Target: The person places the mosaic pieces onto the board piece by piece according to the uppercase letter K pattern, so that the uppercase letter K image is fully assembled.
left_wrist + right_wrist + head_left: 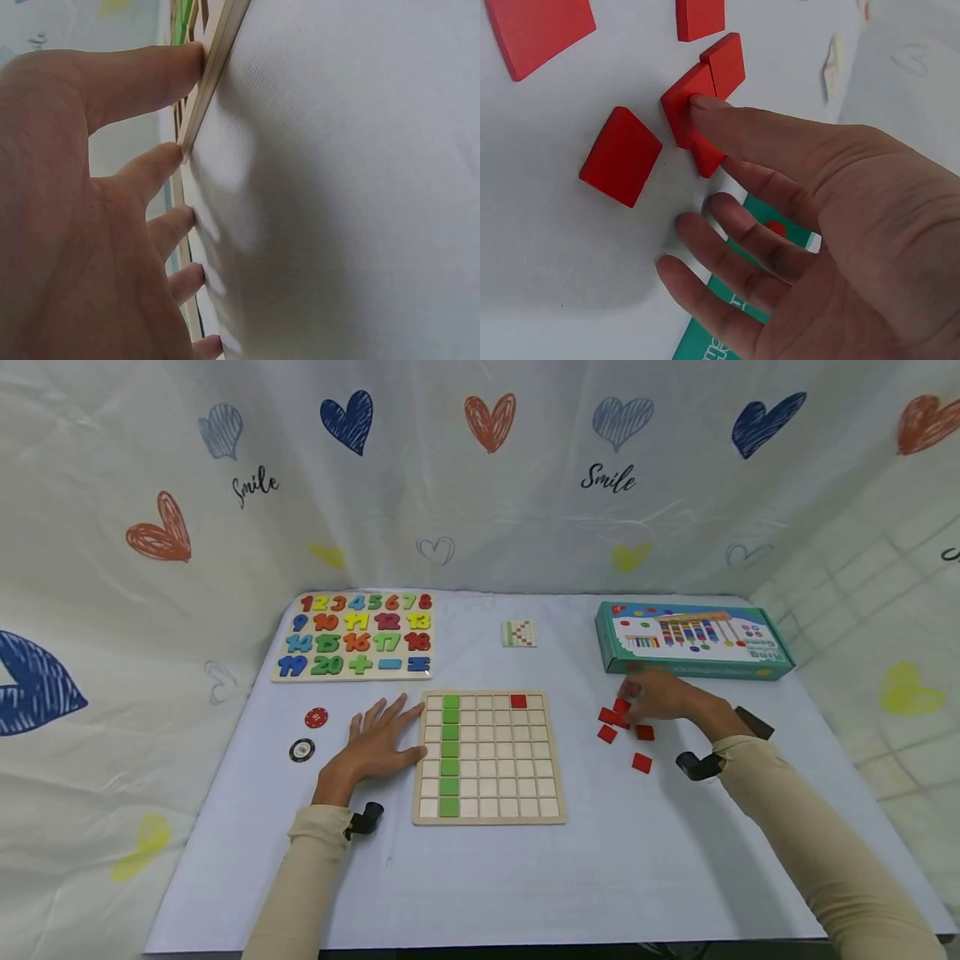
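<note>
A square wooden grid board (489, 819) lies on the table with a column of green tiles (450, 749) and one red tile (518, 701) in its top row. My left hand (381, 745) is spread at its left side; in the left wrist view the thumb (161, 71) and index fingertip meet the board's wooden edge (206, 90). To the right, my right hand (658, 695) is over a loose group of red tiles (641, 762). Its thumb (739, 124) and index finger pinch at one red tile (707, 156) in the cluster, while the other fingers are loosely bent.
A number puzzle board (352, 637) stands at the back left, with a red chip (317, 717) and a black chip (302, 750) in front. A small patterned card (519, 633) lies behind the grid board. A green toy box (696, 640) sits beyond my right hand.
</note>
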`<state>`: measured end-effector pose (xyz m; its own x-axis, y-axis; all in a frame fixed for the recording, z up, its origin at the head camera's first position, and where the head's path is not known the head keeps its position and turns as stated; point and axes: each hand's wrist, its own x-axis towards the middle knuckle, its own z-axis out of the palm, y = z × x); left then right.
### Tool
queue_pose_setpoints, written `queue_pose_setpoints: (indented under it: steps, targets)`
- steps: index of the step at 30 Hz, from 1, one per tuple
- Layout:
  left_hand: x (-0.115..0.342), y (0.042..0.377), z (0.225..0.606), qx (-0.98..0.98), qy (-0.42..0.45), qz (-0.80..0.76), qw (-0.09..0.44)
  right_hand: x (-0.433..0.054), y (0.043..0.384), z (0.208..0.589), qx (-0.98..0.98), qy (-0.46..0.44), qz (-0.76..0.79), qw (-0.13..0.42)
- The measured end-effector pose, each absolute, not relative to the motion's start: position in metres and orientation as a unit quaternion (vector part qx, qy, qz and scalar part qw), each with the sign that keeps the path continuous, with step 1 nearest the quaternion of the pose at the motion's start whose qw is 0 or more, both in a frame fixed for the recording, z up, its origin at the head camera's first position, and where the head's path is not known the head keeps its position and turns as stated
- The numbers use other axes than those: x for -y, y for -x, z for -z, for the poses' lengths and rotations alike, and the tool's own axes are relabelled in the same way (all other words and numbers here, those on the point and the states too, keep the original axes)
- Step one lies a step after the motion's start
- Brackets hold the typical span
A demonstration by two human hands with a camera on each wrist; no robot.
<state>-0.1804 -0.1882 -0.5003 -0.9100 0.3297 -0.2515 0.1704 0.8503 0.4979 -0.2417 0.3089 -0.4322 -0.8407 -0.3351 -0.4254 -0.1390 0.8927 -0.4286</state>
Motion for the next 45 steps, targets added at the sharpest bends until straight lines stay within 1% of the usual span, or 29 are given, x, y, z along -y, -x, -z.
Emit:
queue_pose_setpoints:
  steps: [4,9,14,31,38,45]
  targets:
    - [0.1905,0.1832,0.5029,-0.947,-0.133,-0.243,0.163,-0.3066,0.2453,0.4324,-0.941,0.125,0.194,0.248]
    - [0.1909,0.1827,0.5025,-0.945,-0.136,-0.251,0.157,-0.3025,0.2470,0.4287,-0.939,0.120,0.191,0.261]
    - [0.1884,0.1804,0.4985,-0.946,-0.132,-0.248,0.163,-0.3018,0.2470,0.4283,-0.937,0.124,0.186,0.268]
    - [0.1873,0.1772,0.4973,-0.947,-0.129,-0.245,0.161,-0.3057,0.2436,0.4294,-0.935,0.136,0.189,0.267]
    - [0.1871,0.1777,0.4971,-0.946,-0.130,-0.246,0.165,-0.3076,0.2417,0.4345,-0.938,0.129,0.196,0.254]
    - [0.1888,0.1779,0.4973,-0.948,-0.130,-0.241,0.163,-0.3093,0.2390,0.4367,-0.944,0.139,0.206,0.217]
